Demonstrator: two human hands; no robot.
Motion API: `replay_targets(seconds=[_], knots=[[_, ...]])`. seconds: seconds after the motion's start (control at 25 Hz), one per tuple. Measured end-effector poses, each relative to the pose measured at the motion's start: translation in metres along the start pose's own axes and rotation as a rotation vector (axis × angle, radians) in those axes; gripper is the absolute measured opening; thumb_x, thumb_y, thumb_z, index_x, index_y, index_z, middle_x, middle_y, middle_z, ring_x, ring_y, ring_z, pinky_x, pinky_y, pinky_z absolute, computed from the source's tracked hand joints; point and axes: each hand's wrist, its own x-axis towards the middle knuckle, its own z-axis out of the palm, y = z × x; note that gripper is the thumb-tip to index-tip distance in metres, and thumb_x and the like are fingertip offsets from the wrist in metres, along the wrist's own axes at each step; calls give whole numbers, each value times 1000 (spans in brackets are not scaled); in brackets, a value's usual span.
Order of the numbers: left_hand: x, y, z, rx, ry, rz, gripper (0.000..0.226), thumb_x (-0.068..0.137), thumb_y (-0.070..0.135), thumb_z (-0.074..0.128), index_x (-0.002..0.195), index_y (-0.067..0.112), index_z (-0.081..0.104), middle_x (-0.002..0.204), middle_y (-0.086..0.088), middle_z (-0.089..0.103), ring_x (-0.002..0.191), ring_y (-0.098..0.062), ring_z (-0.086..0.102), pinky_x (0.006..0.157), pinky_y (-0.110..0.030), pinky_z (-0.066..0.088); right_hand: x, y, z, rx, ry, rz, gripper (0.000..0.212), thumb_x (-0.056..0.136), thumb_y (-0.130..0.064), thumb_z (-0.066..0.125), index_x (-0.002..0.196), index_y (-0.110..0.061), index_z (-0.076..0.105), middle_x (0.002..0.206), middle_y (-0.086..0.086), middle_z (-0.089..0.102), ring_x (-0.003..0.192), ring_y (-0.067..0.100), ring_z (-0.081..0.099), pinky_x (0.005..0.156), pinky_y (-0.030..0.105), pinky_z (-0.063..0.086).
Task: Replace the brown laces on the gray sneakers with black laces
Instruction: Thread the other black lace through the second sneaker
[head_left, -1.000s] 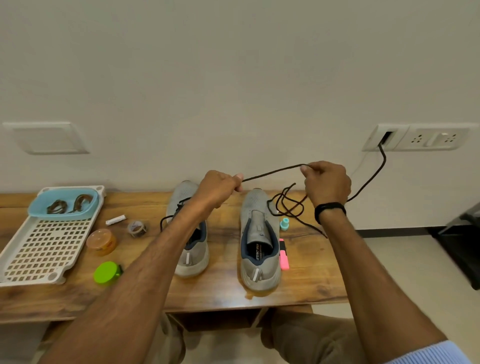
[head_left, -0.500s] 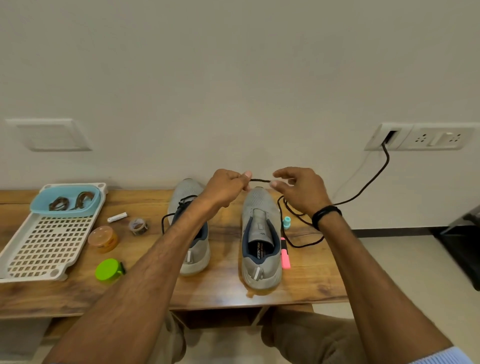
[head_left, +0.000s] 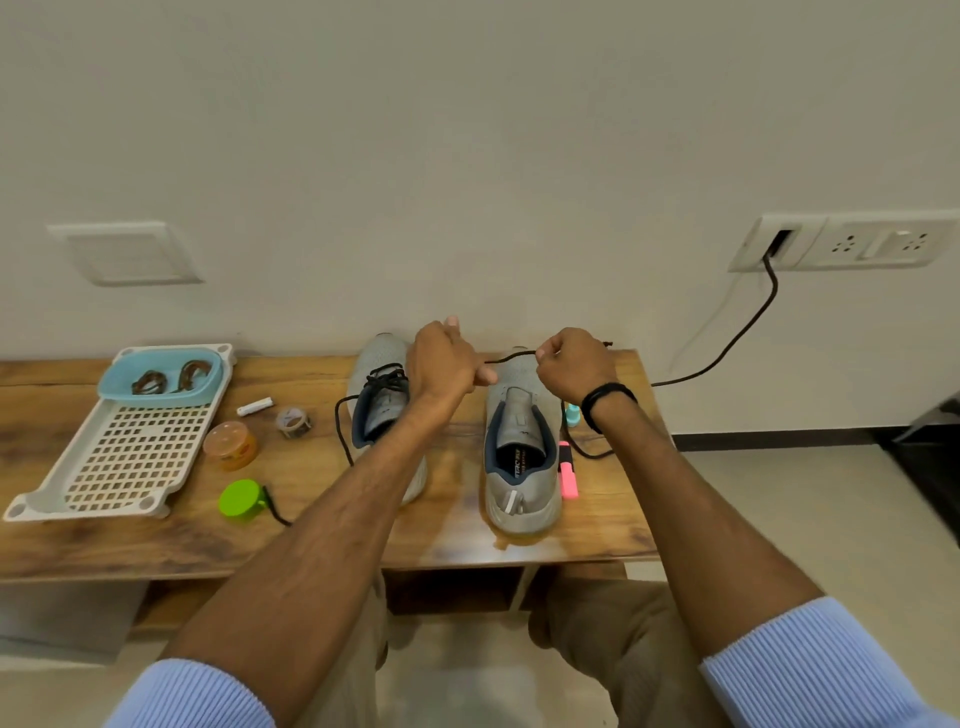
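Observation:
Two gray sneakers stand heel-toward-me on the wooden table (head_left: 156, 540). The left sneaker (head_left: 382, 410) carries a black lace in its eyelets, with loose ends trailing on the wood. The right sneaker (head_left: 519, 441) has an open tongue and no lace. Above its toe, my left hand (head_left: 447, 361) and my right hand (head_left: 571, 364) pinch a short stretch of the second black lace (head_left: 511, 356) between them. The rest of that lace drops behind my right wrist onto the table. Brown laces (head_left: 169, 378) lie in a blue bowl (head_left: 161, 400).
A white perforated tray (head_left: 124, 467) holds the bowl at the left. An orange jar (head_left: 230, 446), a green lid (head_left: 240, 499), a tape roll (head_left: 293, 422) and a white tube (head_left: 255, 407) lie beside it. A pink highlighter (head_left: 568, 477) sits right of the right sneaker. A black cable (head_left: 737, 338) hangs from the wall socket.
My right hand dropped from a raised, wide pull to a spot close to my left hand, then closed into a pinch on the lace. The loose lace settled onto the table.

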Motion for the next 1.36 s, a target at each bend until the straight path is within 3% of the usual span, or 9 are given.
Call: replay_targets(seconds=[0.24,0.36,0.56,0.76,0.88,0.96,1.16,1.28,1.36], knots=[[0,2,25,316,36,293,38,97,6,34,127,-8,52,84,-12,72,93,-29,66,91,-44,51,6,22,-8,85,44,155,22,89,-10,56,75,-2,70,90,13,73,88,29,67,73,30,52],[9,-7,42,475,-45,406,44,97,11,36,136,1,53,98,-14,75,111,-27,65,119,-44,24,13,27,-2,75,10,195,28,86,-9,56,58,-10,53,64,7,58,72,27,59,53,25,43],[18,-4,46,677,-115,412,44,98,15,39,139,17,55,131,-11,64,145,-27,34,121,-49,-5,26,32,6,70,-66,187,38,87,-37,70,64,-9,56,63,4,57,64,19,56,51,29,45],[15,-7,44,806,-310,201,85,91,16,51,158,20,-1,161,-26,11,148,-47,-5,119,-56,-1,34,36,13,117,4,187,11,79,-8,69,69,-3,66,72,10,69,74,24,67,74,43,60],[6,-7,53,606,-214,196,57,87,9,51,142,3,38,131,-23,55,130,-45,44,99,-43,40,31,39,17,73,-19,149,22,80,-3,65,100,-8,71,103,7,71,99,25,65,87,39,56],[-4,-2,60,402,-126,202,35,87,4,52,120,2,59,113,-15,67,110,-33,61,81,-34,46,32,44,18,23,-44,114,21,82,-3,61,96,-9,74,98,7,72,94,23,66,82,36,57],[-20,2,82,281,-314,-64,14,87,20,66,94,8,65,89,-4,59,94,-23,63,72,-32,50,42,58,23,-22,-91,140,43,87,-36,70,59,-5,60,59,8,58,56,17,52,53,30,41],[-28,-11,86,643,-338,-26,48,86,38,68,119,7,56,121,-15,51,116,-34,51,85,-37,47,43,62,28,34,-154,143,32,86,-26,70,73,3,71,72,13,71,68,24,66,64,35,56],[-27,-16,83,756,-341,64,43,88,39,66,115,7,57,122,-16,57,114,-34,53,85,-38,49,43,63,32,92,-175,140,17,82,-11,65,75,3,72,78,16,73,77,29,72,72,47,60]])
